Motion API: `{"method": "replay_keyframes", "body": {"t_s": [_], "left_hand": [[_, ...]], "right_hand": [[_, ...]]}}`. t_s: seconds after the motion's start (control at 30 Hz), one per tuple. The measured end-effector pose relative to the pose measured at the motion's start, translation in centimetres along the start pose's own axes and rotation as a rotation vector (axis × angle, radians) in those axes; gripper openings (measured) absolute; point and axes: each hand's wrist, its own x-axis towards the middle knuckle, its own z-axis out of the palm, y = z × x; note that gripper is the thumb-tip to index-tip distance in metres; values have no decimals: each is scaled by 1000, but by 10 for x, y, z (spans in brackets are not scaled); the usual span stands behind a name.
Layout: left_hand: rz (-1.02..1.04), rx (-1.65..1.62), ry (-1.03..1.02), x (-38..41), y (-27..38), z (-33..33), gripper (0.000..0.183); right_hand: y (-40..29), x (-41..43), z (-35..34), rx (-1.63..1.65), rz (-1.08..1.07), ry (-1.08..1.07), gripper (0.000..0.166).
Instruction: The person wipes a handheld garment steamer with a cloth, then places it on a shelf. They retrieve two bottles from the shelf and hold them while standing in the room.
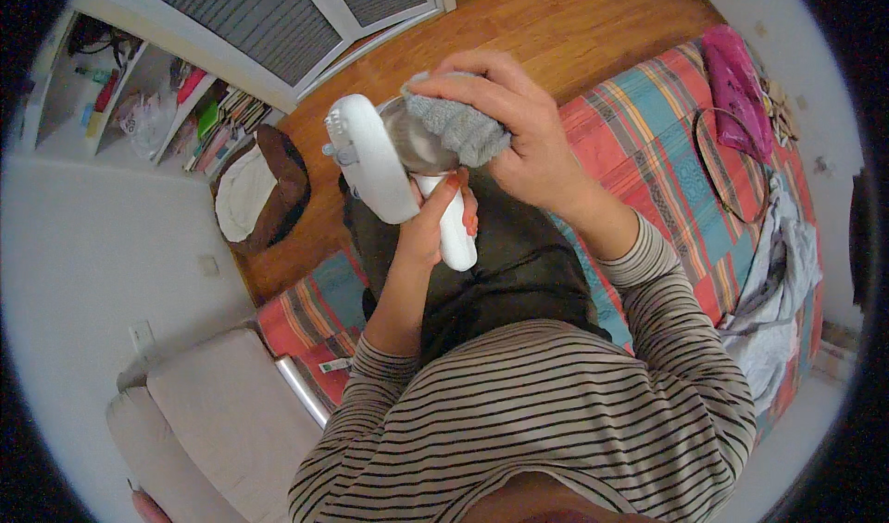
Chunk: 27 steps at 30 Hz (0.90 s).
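Note:
My left hand (437,221) is wrapped around the white handle of a white handheld appliance (371,158) with a round, thick head; its exact kind I cannot tell. Small clear knobs show on the left face of that head. Behind the head sits a translucent, rounded part (417,138). A folded grey terry cloth (462,117) is gripped by my right hand (514,113), the fingers curled over its top and the cloth against the translucent part. Both hands are above my lap, in dark trousers.
A plaid bedspread (639,141) covers the surface beneath me, with a pink bag (736,99), a belt-like loop (696,155) and grey clothing (771,301) on the right. A brown pet bed (281,169), shelves (104,138) and a beige cushioned seat (215,412) lie left.

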Motion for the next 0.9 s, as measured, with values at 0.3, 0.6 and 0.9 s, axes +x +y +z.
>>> {"method": "replay_keyframes", "body": {"t_s": [0.3, 0.6, 0.9], "left_hand": [[100, -455, 50, -6, -55, -59, 56], [110, 45, 18, -24, 11, -20, 52], [96, 17, 51, -41, 6, -17, 49]], "right_hand": [[-17, -90, 12, -134, -263, -265, 39], [-4, -48, -21, 357, 429, 146, 33], [-2, -30, -23, 509, 107, -567, 23]]}}
